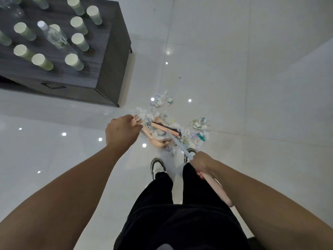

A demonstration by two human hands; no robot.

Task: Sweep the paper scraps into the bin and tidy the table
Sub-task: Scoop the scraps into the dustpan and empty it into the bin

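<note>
Torn paper scraps [199, 124] lie heaped on the white tiled floor in front of my feet, with more scraps [161, 100] a little farther off. My left hand [121, 130] grips the pink handle of a pink dustpan [158, 139] standing on the floor among the scraps. My right hand [201, 164] grips the shaft of a pink broom [164, 129], whose head lies across the dustpan's mouth, with scraps beside it. A single small scrap [179, 76] lies apart, farther away.
A dark grey wooden table [106, 56] stands at upper left, carrying several upright paper cups [78, 41] and a clear plastic bottle [54, 36]. My shoes [157, 166] stand just behind the dustpan. Glossy floor stretches to the right and left.
</note>
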